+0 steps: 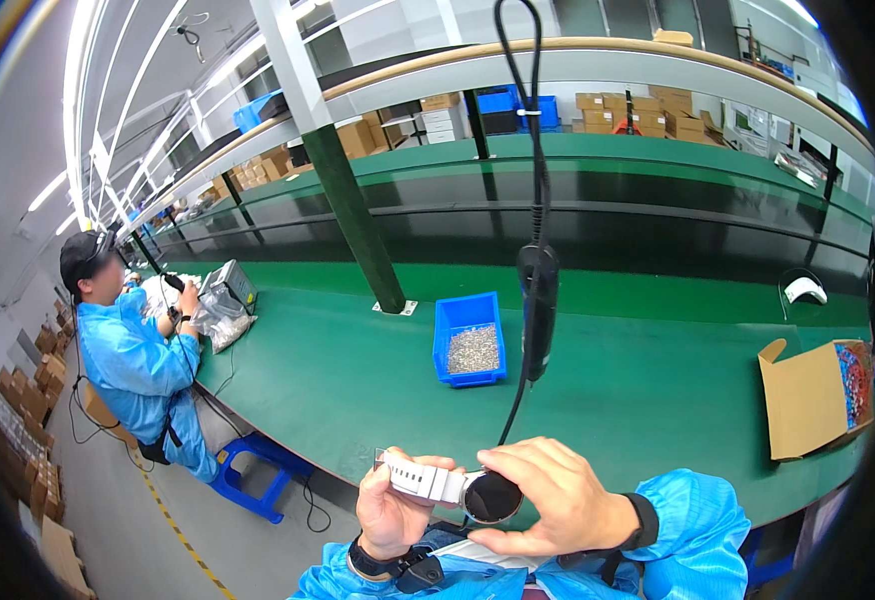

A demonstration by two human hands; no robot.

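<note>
A smartwatch (pixel 493 497) with a round black face and a pale strap (pixel 423 479) is in front of me, near the table's front edge. My left hand (pixel 394 510) pinches the strap, its fingers closed behind and its thumb along the side. Around the round case curves my right hand (pixel 558 500), fingers at the upper rim and thumb below. Dark bands circle both wrists over blue sleeves. Just beyond the hands, a black electric screwdriver (pixel 538 315) hangs upright from a looped cable.
On the green table (pixel 358 380) stands a blue bin (pixel 471 380) of small metal parts. An open cardboard box (pixel 798 405) with red and blue contents is at the right. A green post (pixel 358 215) rises behind. Leftward, a person in blue (pixel 138 345) works beside a plastic bag (pixel 223 318).
</note>
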